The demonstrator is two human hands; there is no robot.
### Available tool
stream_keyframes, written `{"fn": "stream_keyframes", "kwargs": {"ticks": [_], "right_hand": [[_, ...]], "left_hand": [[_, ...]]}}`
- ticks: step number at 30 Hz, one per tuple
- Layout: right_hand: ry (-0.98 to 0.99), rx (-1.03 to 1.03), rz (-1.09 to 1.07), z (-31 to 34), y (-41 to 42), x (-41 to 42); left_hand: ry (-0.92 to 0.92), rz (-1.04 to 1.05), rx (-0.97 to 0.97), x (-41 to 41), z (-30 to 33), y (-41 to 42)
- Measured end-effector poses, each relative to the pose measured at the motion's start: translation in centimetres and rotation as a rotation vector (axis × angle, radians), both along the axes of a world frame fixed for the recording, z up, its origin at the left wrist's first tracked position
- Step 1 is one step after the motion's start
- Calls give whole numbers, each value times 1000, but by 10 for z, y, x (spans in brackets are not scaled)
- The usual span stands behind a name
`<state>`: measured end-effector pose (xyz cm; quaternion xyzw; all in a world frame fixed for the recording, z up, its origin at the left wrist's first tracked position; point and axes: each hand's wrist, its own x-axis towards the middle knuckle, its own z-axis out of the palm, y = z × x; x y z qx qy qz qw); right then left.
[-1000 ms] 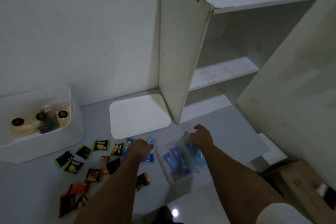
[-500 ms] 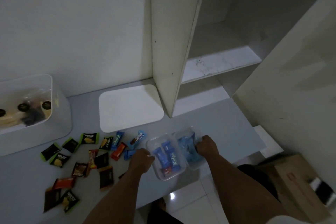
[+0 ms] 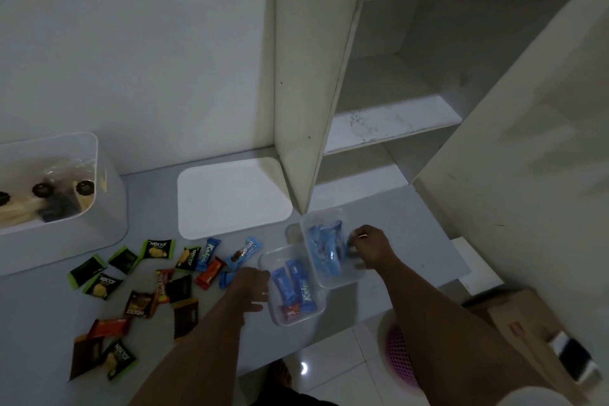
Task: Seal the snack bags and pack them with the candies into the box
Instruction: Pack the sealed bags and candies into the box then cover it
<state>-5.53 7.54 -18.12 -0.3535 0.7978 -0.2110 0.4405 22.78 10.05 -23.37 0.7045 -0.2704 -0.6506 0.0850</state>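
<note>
Forearms reach in from the near edge of the counter (image 3: 230, 353), which carries everything. Nearest lie loose wrapped candies (image 3: 138, 280), scattered left of the left hand (image 3: 252, 283); its grip is half curled beside the near clear tub (image 3: 290, 287), touching the tub's left wall, though I cannot tell whether it pinches the rim. The right hand (image 3: 370, 249) is closed in a pinch at the right side of the far clear tub (image 3: 329, 247), which holds blue wrappers and overlaps the near tub's corner. Farther back sit a flat white lid (image 3: 230, 198) and, well to the left, the white box (image 3: 99, 208) with sealed snack bags (image 3: 43, 201) already inside; behind stands an open cupboard (image 3: 379, 109). Risk, as I judge it: the near tub sits close to the counter's front edge, so a nudge from either wrist could tip it off, and light tubs slide easily. Compared with half a second ago, the right hand has moved up along the far tub, while the left remains at the near tub's side.
</note>
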Motion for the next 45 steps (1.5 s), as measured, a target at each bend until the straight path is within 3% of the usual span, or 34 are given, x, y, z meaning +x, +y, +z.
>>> {"fn": "stream_keyframes", "kwargs": {"ticks": [4, 7, 12, 17, 20, 27, 36, 45], "right_hand": [[-118, 85, 106, 3, 11, 34], [-10, 54, 207, -14, 21, 52], [152, 33, 321, -28, 35, 68], [-272, 229, 148, -18, 44, 73], [-366, 294, 173, -6, 49, 76], [-399, 208, 176, 15, 41, 91], [-384, 44, 325, 96, -53, 175], [-326, -86, 688, 185, -133, 352]], "left_hand": [[80, -42, 4, 0, -2, -2], [144, 131, 51, -4, 2, 1], [250, 233, 87, -5, -7, 4], [230, 233, 78, 2, -40, 3], [200, 162, 64, 3, -16, 7], [155, 83, -79, 20, 23, 0], [26, 245, -456, 95, 125, -50], [-42, 544, -548, 261, 219, -80]]}}
